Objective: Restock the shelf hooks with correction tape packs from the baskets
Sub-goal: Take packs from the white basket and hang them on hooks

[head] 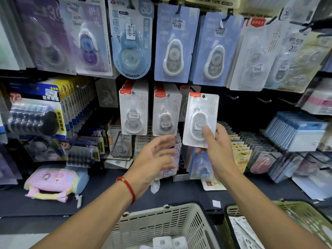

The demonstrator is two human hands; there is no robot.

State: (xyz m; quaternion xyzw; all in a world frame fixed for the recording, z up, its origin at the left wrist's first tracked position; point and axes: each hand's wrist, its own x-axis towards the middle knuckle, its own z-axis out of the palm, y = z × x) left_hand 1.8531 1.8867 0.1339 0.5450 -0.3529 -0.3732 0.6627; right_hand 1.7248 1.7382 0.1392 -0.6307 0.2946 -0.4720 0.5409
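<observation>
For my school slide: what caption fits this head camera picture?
Right hand holds a correction tape pack up near bare shelf hooks.

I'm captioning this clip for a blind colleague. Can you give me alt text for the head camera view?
The right hand holds a white correction tape pack up to a shop display of hanging packs, beside bare hooks. The left hand, open and empty, wears a red bracelet. Below stand a white basket and a green basket.

Left hand (156, 155) motion-blurred, fingers smeared. Packs behind right hand (218, 150) partly hidden. White basket (179, 218) and green basket (305, 212) below hands cut by bottom edge.
</observation>
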